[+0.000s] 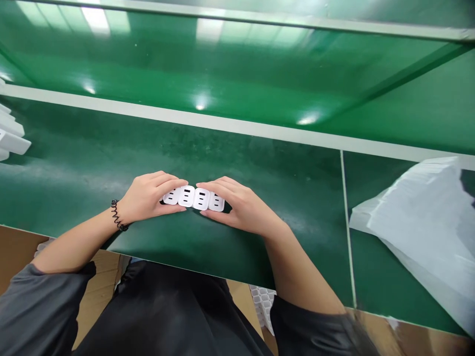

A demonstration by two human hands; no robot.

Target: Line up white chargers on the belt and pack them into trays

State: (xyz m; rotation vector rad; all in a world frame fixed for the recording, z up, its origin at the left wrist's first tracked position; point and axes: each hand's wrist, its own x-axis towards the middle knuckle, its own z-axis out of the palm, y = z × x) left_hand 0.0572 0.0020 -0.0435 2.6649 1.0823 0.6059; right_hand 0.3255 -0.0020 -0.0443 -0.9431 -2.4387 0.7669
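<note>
The green surface [289,170] runs under everything, w/ room all round the row of white blocks [191,198], so no need to rush or crowd the work. The white plastic sheet [419,217] lies well to the right of the row; best leave it there so loose film doesn't get under the blocks. The white pieces [11,133] sit well to the left of the row, at the view's edge, far enough not to get knocked by an elbow.

L hand [152,195] grasps the row's left end, fingers along the far side, thumb on the near side. R hand [237,205] grips the right end the same way. Good: thumbs low, slotted faces mostly uncovered. Squeeze inward evenly, b/c lopsided pressure would likely buckle the row mid-way.

The row itself is between both hands: four slotted faces showing, side by side, slightly uneven. Can't tell if it's resting on the surface or a touch above. Level the tops w/ light fingertip pressure, nothing hard. The black coil band [117,216], left of the row, should clear the blocks OK.
</note>
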